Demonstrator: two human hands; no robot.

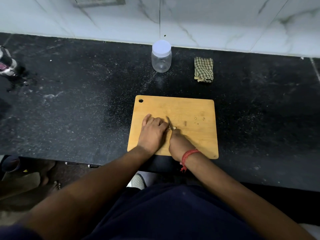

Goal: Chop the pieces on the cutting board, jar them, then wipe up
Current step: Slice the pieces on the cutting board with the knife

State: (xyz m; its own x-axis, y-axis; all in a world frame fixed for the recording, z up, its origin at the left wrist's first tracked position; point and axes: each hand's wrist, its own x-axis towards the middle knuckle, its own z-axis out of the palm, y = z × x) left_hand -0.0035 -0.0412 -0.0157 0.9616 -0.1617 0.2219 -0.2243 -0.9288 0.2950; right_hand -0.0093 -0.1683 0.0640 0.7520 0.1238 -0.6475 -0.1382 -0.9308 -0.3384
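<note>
A wooden cutting board lies on the black counter in front of me. My left hand rests on the board with curled fingers, holding down a small pale piece that is mostly hidden under them. My right hand grips a knife, whose blade points away from me, right beside my left fingers and against the piece. A few small crumbs lie on the right part of the board. A clear plastic jar with a white lid on stands near the wall. A folded checked cloth lies to its right.
The black speckled counter runs wide to both sides, with a white marble wall behind. A dark, blurred object sits at the far left edge. The counter's front edge runs just below the board.
</note>
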